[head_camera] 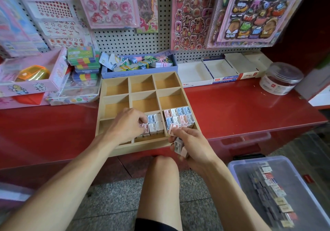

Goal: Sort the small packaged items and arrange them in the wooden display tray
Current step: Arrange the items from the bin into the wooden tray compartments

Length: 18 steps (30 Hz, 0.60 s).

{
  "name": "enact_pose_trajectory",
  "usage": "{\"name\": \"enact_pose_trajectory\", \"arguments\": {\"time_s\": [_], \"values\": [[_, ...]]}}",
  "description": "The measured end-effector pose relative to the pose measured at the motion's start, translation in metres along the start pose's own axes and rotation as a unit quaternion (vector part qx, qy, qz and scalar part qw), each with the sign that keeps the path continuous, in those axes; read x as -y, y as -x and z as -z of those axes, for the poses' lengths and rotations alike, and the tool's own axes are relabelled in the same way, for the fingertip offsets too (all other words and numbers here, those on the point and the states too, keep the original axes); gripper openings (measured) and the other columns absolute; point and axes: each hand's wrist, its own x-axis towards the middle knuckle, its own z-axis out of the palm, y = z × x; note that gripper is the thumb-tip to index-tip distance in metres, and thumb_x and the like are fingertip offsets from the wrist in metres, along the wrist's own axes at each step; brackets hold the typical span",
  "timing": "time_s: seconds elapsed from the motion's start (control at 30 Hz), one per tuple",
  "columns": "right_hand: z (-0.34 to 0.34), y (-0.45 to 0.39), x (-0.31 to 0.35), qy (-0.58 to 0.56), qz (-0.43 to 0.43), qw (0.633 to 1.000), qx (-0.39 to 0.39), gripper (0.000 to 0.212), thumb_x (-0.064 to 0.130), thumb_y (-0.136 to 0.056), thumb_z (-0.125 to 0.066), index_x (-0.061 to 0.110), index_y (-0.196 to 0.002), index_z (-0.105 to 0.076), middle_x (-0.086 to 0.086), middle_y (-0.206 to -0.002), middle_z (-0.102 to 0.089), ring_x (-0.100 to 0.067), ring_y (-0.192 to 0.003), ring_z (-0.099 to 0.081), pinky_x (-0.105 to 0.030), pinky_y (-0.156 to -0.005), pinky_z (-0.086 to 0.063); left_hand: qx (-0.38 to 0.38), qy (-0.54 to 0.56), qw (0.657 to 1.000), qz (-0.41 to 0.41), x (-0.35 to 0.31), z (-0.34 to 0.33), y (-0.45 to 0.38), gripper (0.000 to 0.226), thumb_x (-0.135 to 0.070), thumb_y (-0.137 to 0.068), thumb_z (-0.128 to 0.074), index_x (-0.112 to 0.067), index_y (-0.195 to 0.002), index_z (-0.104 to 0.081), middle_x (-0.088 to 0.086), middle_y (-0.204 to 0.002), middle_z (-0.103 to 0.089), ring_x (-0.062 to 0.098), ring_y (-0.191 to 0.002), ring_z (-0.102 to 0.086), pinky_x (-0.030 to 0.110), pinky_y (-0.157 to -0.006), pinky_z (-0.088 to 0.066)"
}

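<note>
A: Listing the tray [102, 95] first: wooden, twelve compartments in a grid, on the red surface [241, 109], its near edge overhanging the front.

B: Contents?

A: Near row only. Right compartment: packs [178, 117], small, pink, blue and white, standing upright in close rows. Middle compartment: more packs, blue, white and one pink, partly filled. The other compartments in view hold nothing; the near-left one is mostly hidden by the arm.

B: Hands?

A: Left hand [127, 125] over the near row, fingertips curled onto the pink pack [146, 129] in the middle compartment. Right hand [191, 143] at the tray's near right corner, pinching a pink-edged pack [172, 128] at the fingertips, with a grey pack [179, 147] and at least one more held in the curled fingers below.

B: Surroundings?

A: Behind the tray, a blue box [139, 72] of carded trinkets. Right of that, three white cartons [219, 72], then a clear tub [280, 78] with a lid. Left, stacked colour-block cases [84, 61] and a pink box [32, 77] holding an orange item. Pegboard [128, 40] above, hung with sticker sheets [192, 15]. On the floor at right, a clear bin [278, 191] with loose small packs. A bare knee [161, 170] shows between the arms.
</note>
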Motion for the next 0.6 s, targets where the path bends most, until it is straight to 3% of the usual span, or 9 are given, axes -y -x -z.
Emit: {"name": "enact_pose_trajectory", "arguments": {"time_s": [0.23, 0.4, 0.53, 0.6], "values": [[-0.004, -0.002, 0.001, 0.036, 0.021, 0.999, 0.009, 0.028, 0.022, -0.096, -0.066, 0.008, -0.072, -0.064, -0.006, -0.064, -0.057, -0.017, -0.053, -0.05, -0.024, -0.039, -0.028, -0.033, -0.007, 0.998, -0.043, 0.002, 0.0, 0.004, 0.021, -0.019, -0.079, -0.075, -0.024, -0.099, -0.074, -0.008, -0.096, -0.068, 0.007, -0.077, -0.066, 0.031, -0.075, -0.054], [-0.013, -0.005, 0.006, 0.066, 0.044, 0.996, 0.038, 0.029, 0.024, -0.097, -0.065, 0.009, -0.072, -0.066, -0.004, -0.06, -0.058, -0.014, -0.049, -0.048, -0.023, -0.038, -0.029, 0.007, 0.16, 0.982, -0.101, -0.011, 0.012, 0.022, 0.038, -0.016, -0.065, -0.087, -0.039, -0.09, -0.069, -0.009, -0.08, -0.066, 0.003, -0.062, -0.061, 0.013, -0.059, -0.047], [-0.023, -0.01, 0.007, 0.076, 0.056, 0.994, 0.052, 0.027, 0.023, -0.096, -0.066, 0.011, -0.072, -0.071, -0.007, -0.066, -0.061, -0.017, -0.058, -0.053, -0.034, -0.055, -0.037, -0.027, 0.148, 0.978, -0.142, -0.017, 0.011, 0.028, 0.03, -0.011, -0.069, -0.082, -0.032, -0.088, -0.072, -0.008, -0.073, -0.063, 0.003, -0.056, -0.054, 0.01, -0.056, -0.041], [-0.025, -0.012, 0.007, 0.093, 0.057, 0.993, 0.044, 0.031, 0.025, -0.095, -0.067, 0.015, -0.067, -0.071, -0.008, -0.064, -0.059, -0.023, -0.062, -0.052, -0.034, -0.054, -0.038, -0.032, 0.128, 0.98, -0.149, -0.014, 0.01, 0.026, 0.026, -0.011, -0.069, -0.079, -0.028, -0.088, -0.074, -0.008, -0.07, -0.062, 0.006, -0.06, -0.056, 0.012, -0.057, -0.042]]}}
